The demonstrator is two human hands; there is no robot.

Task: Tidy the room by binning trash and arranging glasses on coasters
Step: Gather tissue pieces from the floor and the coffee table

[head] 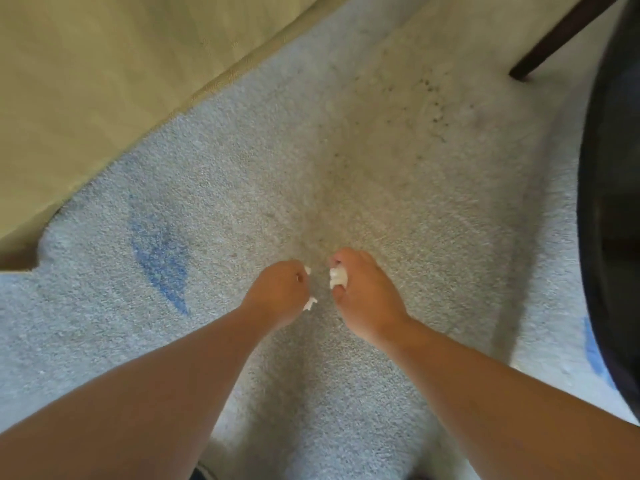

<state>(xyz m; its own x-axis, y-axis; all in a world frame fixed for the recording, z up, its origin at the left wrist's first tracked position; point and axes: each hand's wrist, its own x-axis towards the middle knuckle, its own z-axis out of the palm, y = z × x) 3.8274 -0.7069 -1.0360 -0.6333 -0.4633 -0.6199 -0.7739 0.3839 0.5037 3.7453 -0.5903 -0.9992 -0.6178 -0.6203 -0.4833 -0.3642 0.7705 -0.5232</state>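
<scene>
Two bare forearms reach forward and down over a pale grey carpet [398,188], seen from a head-worn camera; the left hand [278,292] is closed into a fist around a crumpled white tissue [309,304], scraps of which poke out at the top and bottom of the fist; the right hand [365,294] is curled around a second white tissue wad [338,277], pinched between thumb and fingers and showing on the hand's inner side; the two hands hover near each other above the carpet, apart and not touching, the two bits of trash facing across the small gap; whether either hand brushes the pile cannot be told. A blue mark [157,254] stains the carpet to the left of the hands; small dark specks [434,109] dot the carpet farther up. A beige upholstered sofa [104,81] fills the upper left corner, its edge running diagonally; a dark curved furniture edge [602,209] rises along the right side, with a dark wooden leg [557,36] slanting above it at the upper right.
</scene>
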